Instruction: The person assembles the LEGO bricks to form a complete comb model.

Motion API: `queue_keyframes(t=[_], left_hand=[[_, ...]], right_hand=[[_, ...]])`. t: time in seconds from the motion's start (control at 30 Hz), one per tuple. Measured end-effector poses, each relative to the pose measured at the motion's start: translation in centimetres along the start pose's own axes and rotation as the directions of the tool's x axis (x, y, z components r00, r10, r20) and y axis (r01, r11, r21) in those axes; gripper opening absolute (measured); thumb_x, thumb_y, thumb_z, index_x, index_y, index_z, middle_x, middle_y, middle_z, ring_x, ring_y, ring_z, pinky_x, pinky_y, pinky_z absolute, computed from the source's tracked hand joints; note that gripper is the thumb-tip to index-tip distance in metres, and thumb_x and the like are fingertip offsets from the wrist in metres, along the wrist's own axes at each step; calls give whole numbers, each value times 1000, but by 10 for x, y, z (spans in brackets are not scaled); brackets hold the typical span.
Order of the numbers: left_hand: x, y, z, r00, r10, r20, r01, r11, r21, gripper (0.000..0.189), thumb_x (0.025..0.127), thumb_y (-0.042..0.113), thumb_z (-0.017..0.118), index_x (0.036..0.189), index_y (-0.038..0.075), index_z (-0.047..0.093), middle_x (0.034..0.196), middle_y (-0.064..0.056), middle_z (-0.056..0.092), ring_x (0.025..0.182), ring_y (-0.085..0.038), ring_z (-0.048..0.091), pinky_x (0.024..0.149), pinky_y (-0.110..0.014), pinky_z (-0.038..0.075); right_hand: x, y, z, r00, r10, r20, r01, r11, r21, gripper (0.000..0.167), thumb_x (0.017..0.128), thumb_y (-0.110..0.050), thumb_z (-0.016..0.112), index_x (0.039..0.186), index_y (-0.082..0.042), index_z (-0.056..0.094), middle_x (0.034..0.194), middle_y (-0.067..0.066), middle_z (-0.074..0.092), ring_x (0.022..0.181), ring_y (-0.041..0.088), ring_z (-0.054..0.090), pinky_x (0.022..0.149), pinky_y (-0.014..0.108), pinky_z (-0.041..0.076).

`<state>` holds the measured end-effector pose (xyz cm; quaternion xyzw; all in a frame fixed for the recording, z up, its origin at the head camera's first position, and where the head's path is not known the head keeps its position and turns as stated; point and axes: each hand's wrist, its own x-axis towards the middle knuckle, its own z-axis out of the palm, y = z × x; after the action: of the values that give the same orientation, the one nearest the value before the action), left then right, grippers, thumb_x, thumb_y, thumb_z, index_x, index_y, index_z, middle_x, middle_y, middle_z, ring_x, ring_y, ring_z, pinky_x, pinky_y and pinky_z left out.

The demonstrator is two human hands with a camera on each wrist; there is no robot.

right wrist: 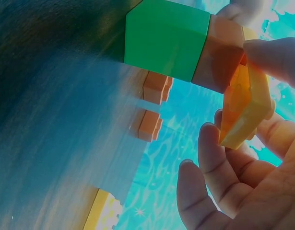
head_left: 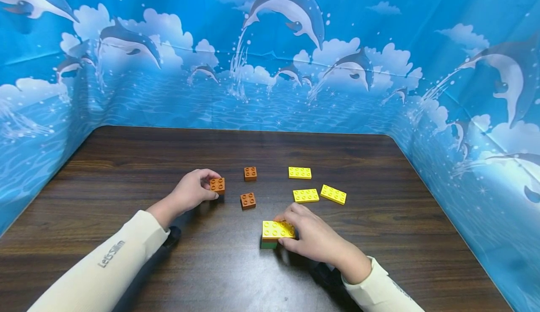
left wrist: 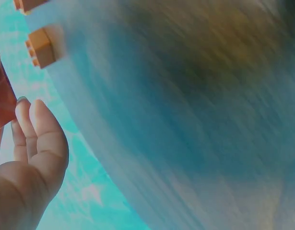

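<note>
The left hand (head_left: 191, 193) pinches an orange-brown two-by-two toy brick (head_left: 217, 186) — two matching bricks (head_left: 248, 201) lie just right of it. The right hand (head_left: 314, 236) grips a yellow two-by-four brick (head_left: 277, 229) atop a brown-and-green stack (right wrist: 188, 48), one end overhanging palmward — three yellow bricks (head_left: 306, 195) lie beyond that hand.

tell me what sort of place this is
Probably an indoor tabletop spot set up for play or filming: a dolphin-print backdrop stands behind and along both sides of a dark wood-grain table, which holds small brown bricks and yellow bricks.
</note>
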<state>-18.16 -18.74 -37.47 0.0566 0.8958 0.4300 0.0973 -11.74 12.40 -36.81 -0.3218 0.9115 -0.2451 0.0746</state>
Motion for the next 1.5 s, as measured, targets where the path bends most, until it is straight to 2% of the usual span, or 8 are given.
queue_keyframes(t=[0.4, 0.73, 1.0, 1.27, 1.5], left_hand=[[-13, 24, 12, 999, 27, 17, -26, 999, -46, 42, 82, -2, 70, 122, 0, 59, 105, -14, 51, 90, -26, 49, 67, -34, 44], [-25, 45, 28, 998, 56, 22, -56, 998, -28, 40, 79, -1, 72, 117, 5, 63, 101, -10, 52, 86, -23, 50, 63, -32, 44], [-38, 60, 43, 997, 66, 37, -64, 996, -55, 41, 76, -4, 72, 115, 5, 64, 103, -9, 52, 85, -21, 50, 63, -31, 45], [-48, 70, 58, 994, 105, 33, -103, 992, -71, 41, 73, -7, 71, 113, 5, 66, 104, -7, 53, 83, -18, 50, 66, -30, 45], [-54, 74, 67, 987, 147, 73, -137, 983, -125, 40, 73, -5, 72, 112, 4, 65, 100, -7, 53, 81, -18, 51, 63, -27, 47]], right_hand=[[0, 1, 0, 1000, -7, -6, 7, 1000, -5, 33, 86, -20, 72, 117, -15, 65, 105, -5, 54, 92, 12, 48, 78, 32, 44], [1, 1, -1, 1000, -7, 2, 7, 1000, -8, 33, 86, -20, 72, 118, -15, 65, 105, -5, 54, 91, 12, 48, 77, 31, 43], [1, 1, -1, 1000, -9, 6, 9, 1000, 5, 33, 85, -20, 72, 117, -15, 65, 104, -5, 54, 92, 12, 48, 77, 30, 43], [1, 1, -1, 1000, -8, 4, 8, 1000, 15, 32, 85, -19, 73, 116, -16, 65, 104, -6, 53, 91, 12, 48, 76, 30, 43], [1, 1, -1, 1000, -13, 3, 12, 999, 31, 31, 85, -19, 73, 115, -16, 65, 102, -7, 53, 88, 11, 47, 74, 29, 43]])
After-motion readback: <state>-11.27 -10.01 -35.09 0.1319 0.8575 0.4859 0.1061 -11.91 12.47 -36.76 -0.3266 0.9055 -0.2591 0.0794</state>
